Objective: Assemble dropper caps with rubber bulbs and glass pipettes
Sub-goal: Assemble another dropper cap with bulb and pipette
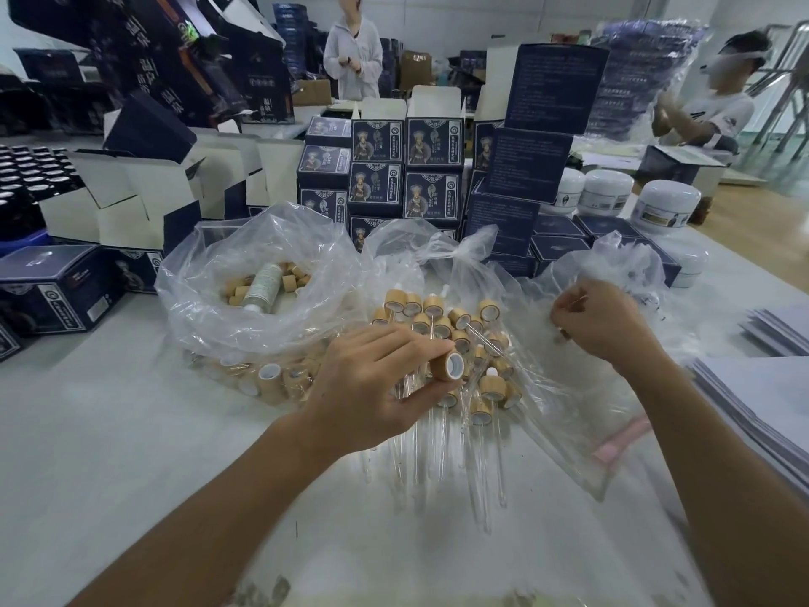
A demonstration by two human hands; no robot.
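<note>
— Which cap is being worked on?
— A bamboo-coloured dropper cap (448,365), lying on its side in the left hand (372,387), pinched between thumb and fingers (420,339), its white-lined opening facing the camera.
— And the finished ones?
— A pile of assembled droppers (455,339) lies on the surface (109,431) just beyond that hand, caps heaped together, clear glass pipettes (481,466) trailing toward the viewer.
— Loose caps?
— More caps (271,381) fill the clear bag (262,265) on the left.
— The right hand?
— The right hand (599,322) is curled in crumpled clear plastic (613,273); what it pinches is too blurred to tell.
</note>
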